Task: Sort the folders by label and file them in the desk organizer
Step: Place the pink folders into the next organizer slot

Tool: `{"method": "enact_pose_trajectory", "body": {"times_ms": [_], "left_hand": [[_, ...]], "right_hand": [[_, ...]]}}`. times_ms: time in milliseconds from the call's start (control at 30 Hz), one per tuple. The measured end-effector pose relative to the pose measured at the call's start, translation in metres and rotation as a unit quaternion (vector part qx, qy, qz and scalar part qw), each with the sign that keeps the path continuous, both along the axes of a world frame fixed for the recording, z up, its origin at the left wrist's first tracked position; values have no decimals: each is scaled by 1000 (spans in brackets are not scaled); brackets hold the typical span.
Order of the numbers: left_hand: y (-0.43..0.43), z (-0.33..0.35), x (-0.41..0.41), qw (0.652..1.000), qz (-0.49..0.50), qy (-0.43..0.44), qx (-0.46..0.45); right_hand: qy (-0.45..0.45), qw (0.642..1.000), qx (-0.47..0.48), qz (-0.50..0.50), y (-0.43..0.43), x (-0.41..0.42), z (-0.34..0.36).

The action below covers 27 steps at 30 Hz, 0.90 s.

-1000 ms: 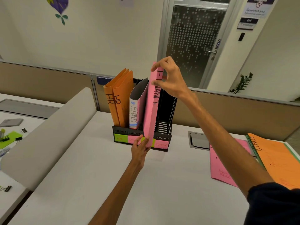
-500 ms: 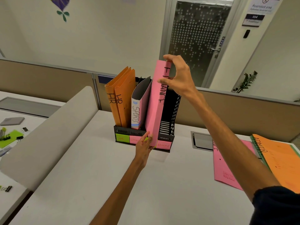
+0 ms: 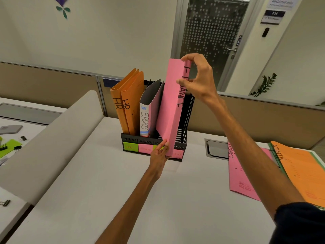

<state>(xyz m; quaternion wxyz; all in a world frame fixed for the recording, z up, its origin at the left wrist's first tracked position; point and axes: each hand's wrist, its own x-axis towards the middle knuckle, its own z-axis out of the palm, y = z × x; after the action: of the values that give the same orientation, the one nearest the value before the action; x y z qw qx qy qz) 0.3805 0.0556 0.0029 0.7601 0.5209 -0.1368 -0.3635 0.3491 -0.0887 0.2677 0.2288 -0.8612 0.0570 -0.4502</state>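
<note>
A black desk organizer (image 3: pixel 185 120) stands on the white desk with coloured labels along its front. Two orange HR folders (image 3: pixel 129 106) fill its left slot and a SPORTS folder (image 3: pixel 147 117) stands beside them. A pink FINANCE folder (image 3: pixel 171 106) stands upright at the organizer's front, its lower edge over the labels. My right hand (image 3: pixel 197 78) pinches its top corner between thumb and fingers. My left hand (image 3: pixel 159 153) holds its bottom corner, thumb on the near face.
To the right lie another pink FINANCE folder (image 3: pixel 241 175) and an orange ADMIN folder (image 3: pixel 304 171) over a green one. A cable hatch (image 3: pixel 217 149) sits right of the organizer. A grey divider (image 3: pixel 49 147) runs along the left, with binder clips and green paper beyond.
The pink folder has turned to show more of its face and has shifted slightly right at the top. Both hands keep their hold on it.
</note>
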Motion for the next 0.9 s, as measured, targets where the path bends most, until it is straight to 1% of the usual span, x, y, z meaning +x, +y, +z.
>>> {"method": "enact_pose_trajectory", "body": {"times_ms": [133, 233, 400, 500, 567, 667, 733, 833, 900], "left_hand": [[0, 0, -1, 1000, -10, -21, -2], [1, -2, -5, 999, -12, -29, 6], [0, -6, -4, 999, 10, -37, 31], [0, -6, 1, 998, 9, -53, 40], [-1, -5, 4, 996, 24, -72, 48], [-1, -5, 11, 979, 49, -172, 93], [2, -10, 19, 962, 35, -241, 126], [8, -21, 31, 929, -22, -333, 161], [11, -25, 37, 912, -41, -367, 176]], "right_hand": [[-15, 1000, -10, -1, 3, -3, 4], [5, 1000, -8, 0, 5, -2, 0], [22, 999, 20, 16, 0, 0, -9], [50, 998, 40, 23, -3, 5, -8], [86, 996, 37, -1, -9, 10, -7], [144, 988, 19, -52, -22, 19, -4], [168, 984, 6, -52, -27, 25, -5], [155, 987, 0, -35, -26, 31, -9], [143, 989, -3, -28, -24, 35, -12]]}}
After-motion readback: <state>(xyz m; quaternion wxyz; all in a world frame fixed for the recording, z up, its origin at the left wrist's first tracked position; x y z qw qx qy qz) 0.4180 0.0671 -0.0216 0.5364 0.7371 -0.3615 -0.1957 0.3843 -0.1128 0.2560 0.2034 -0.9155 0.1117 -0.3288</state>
